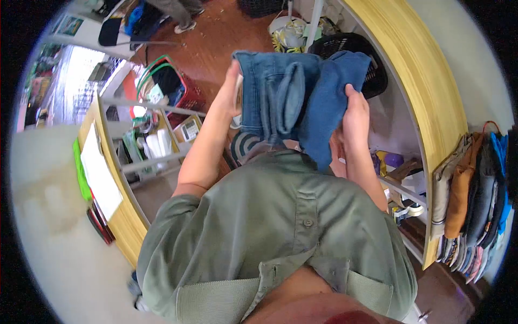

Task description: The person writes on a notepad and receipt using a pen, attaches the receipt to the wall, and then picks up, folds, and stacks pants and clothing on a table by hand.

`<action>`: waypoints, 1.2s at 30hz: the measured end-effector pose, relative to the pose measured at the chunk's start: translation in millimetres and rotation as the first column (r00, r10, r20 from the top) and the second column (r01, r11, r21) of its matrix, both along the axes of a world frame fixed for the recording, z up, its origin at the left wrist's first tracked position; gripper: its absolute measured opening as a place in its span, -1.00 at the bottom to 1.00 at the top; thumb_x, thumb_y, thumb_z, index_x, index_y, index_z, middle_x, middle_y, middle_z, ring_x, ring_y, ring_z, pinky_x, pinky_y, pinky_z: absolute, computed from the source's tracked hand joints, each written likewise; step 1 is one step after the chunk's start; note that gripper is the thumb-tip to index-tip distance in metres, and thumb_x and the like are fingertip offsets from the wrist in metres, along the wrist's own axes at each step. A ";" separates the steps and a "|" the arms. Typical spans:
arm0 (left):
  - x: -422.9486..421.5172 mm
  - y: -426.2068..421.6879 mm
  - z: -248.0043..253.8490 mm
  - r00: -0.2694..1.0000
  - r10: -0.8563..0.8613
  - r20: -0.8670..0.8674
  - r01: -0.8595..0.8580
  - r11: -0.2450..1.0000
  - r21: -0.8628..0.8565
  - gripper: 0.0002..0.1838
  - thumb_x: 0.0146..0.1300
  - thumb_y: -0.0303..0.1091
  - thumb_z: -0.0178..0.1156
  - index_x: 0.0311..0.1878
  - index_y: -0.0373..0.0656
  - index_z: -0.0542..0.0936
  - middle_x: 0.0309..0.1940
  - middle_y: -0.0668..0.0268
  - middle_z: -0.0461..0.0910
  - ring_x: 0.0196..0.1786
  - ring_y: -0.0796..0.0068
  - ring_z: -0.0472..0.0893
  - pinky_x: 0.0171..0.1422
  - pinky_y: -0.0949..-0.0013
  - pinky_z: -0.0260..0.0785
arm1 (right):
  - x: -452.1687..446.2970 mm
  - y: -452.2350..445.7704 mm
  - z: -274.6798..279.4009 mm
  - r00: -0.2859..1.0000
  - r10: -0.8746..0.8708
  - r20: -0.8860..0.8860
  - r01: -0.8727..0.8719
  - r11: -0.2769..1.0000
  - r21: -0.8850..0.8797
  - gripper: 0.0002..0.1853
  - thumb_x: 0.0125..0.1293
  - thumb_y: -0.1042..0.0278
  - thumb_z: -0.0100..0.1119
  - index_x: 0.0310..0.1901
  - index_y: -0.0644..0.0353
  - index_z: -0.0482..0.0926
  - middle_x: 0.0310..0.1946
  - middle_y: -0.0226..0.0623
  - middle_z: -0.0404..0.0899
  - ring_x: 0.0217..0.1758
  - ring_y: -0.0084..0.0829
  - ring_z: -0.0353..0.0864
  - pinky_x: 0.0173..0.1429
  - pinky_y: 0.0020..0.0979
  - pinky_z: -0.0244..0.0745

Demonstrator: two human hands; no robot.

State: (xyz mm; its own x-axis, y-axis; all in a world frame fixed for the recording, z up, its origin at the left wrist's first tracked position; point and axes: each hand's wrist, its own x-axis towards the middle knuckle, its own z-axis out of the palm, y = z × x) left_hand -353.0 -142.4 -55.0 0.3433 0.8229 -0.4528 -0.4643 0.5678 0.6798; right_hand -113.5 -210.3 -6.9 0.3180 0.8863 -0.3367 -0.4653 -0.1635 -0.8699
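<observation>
A pair of blue denim jeans point(280, 89), bunched and partly folded, is held up in front of my chest. My left hand point(233, 89) grips its waistband side, at the left edge, with fingers mostly behind the cloth. At the right, my right hand point(356, 116) pinches the darker blue part of the denim point(330, 102), thumb on top. That part hangs down at a slant towards my shirt. The fingers behind the fabric are hidden.
A red basket point(189, 92) with items stands at the left, beyond a shelf with a calculator point(190, 129). A black basket point(375, 78) is behind the jeans. Folded clothes point(469, 189) hang at the right. A person's legs point(181, 11) show at the top.
</observation>
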 end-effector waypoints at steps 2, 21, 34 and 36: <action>-16.7 28.0 -38.1 0.956 -0.235 -0.177 0.226 0.972 -0.069 -0.41 0.21 0.01 0.28 0.15 -0.23 0.47 -0.05 0.18 0.60 -0.01 0.36 0.60 0.15 0.28 0.45 | -28.8 10.9 -2.0 0.999 -0.034 -0.017 0.035 0.999 0.013 -0.80 0.41 0.27 -0.01 -0.24 0.22 0.52 -0.38 -0.40 0.56 -0.28 -0.58 0.54 -0.17 -0.50 0.43; 237.8 340.1 166.7 0.536 -0.513 -0.670 0.843 0.291 0.452 -0.68 0.01 -0.37 0.39 -0.18 -0.30 0.60 -0.37 0.24 0.66 -0.39 0.47 0.63 -0.30 0.39 0.51 | 281.5 -99.6 181.8 0.092 -0.131 0.987 0.738 0.675 0.021 -0.42 0.28 0.20 0.16 0.31 0.16 0.33 -0.07 -0.10 0.61 -0.23 -0.26 0.60 -0.04 -0.37 0.53; 293.7 279.2 160.0 0.567 0.360 -0.741 0.812 -0.095 0.576 -0.24 0.02 -0.37 0.40 0.31 -0.34 0.32 -0.02 0.09 0.60 0.01 0.37 0.58 0.16 0.34 0.38 | 209.9 -45.7 42.1 -0.214 0.468 0.858 0.490 0.811 -0.320 -0.26 0.20 -0.22 0.14 0.37 -0.12 0.28 0.45 -0.07 0.08 0.49 0.09 0.05 0.38 0.23 0.09; 308.4 271.0 196.6 0.663 0.216 -0.717 0.746 -0.104 0.658 -0.32 0.04 -0.36 0.38 0.25 -0.30 0.38 -0.07 0.08 0.61 -0.03 0.32 0.60 0.14 0.33 0.39 | 207.2 -47.8 49.6 -0.141 0.465 0.874 0.485 0.802 -0.349 -0.27 0.19 -0.20 0.17 0.35 -0.10 0.32 0.42 -0.07 0.14 0.47 0.07 0.11 0.38 0.20 0.12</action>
State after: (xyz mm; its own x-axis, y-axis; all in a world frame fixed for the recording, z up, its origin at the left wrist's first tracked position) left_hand -44.7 128.6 141.6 0.8107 0.4285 0.3989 0.1619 -0.8189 0.5506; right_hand 93.7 -258.0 42.7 0.6756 0.7326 0.0828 0.7371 -0.6736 -0.0549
